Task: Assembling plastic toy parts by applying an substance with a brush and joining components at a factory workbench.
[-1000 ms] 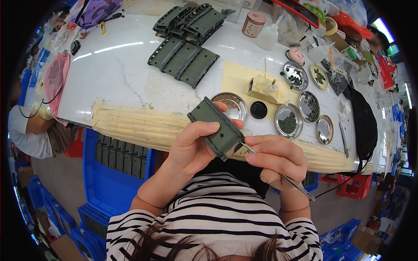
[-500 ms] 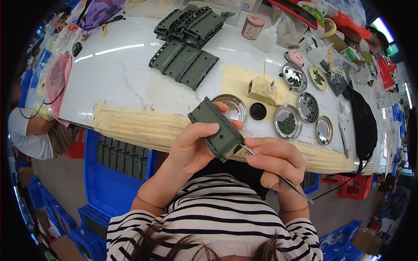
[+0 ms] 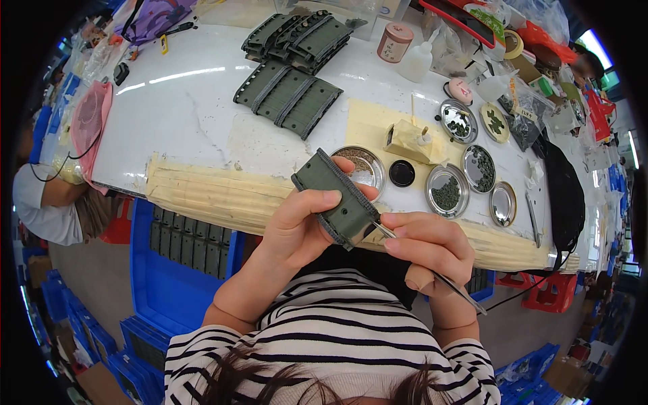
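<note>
My left hand [image 3: 302, 223] grips an olive-green fabric pouch [image 3: 335, 198] with dark edging, held up in front of my chest over the table's padded front edge. My right hand [image 3: 425, 246] holds slim metal tweezers [image 3: 432, 268], whose tip touches the pouch's lower right end. The tweezers' long end sticks out down and right past my wrist. Both hands hover above my striped shirt.
On the white table [image 3: 182, 115] lie flat green pouches [image 3: 289, 94] and a stacked pile [image 3: 297, 37] behind. Several round metal dishes [image 3: 449, 190] with small dark parts sit to the right, with a small black cap [image 3: 402, 173] and a pink jar [image 3: 394, 42]. A blue crate [image 3: 179, 270] stands below. Another person's arm [image 3: 47, 202] is at left.
</note>
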Demonstrator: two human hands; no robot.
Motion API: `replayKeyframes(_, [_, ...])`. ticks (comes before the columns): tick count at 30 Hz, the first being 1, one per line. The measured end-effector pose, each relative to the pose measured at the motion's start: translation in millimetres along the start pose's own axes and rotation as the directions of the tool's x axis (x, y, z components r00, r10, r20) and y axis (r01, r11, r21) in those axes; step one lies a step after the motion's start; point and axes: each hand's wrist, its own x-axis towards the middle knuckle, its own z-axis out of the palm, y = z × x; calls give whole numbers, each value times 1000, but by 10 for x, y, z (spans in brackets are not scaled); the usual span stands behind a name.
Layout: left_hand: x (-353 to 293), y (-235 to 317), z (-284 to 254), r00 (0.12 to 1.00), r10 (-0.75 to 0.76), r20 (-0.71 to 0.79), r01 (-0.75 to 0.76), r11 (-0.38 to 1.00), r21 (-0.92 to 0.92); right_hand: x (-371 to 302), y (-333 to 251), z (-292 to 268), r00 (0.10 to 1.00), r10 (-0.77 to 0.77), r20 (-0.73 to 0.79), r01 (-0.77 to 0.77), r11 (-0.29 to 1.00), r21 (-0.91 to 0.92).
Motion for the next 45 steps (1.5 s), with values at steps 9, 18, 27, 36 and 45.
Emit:
replayKeyframes(9, [0, -8, 45, 999, 26, -44, -28, 999, -40, 5, -2, 16, 1000, 5, 9, -5, 1000, -17])
replayKeyframes(18, [8, 0, 3, 999, -6, -48, 8, 1000, 28, 27, 24, -11, 999, -6, 34, 7, 999, -34])
replayKeyframes(27, [19, -5, 8, 998, -31, -58, 32, 999, 24, 72, 39, -63, 999, 2, 52, -1, 1000, -10])
replayKeyframes(36, [27, -5, 25, 998, -35, -51, 36, 999, 20, 55, 117, -68, 996, -70, 52, 70, 997, -12])
replayKeyframes(45, [-30, 34, 30, 996, -2, -94, 6, 999, 48, 11, 99, -52, 996, 73, -48, -68, 992, 102])
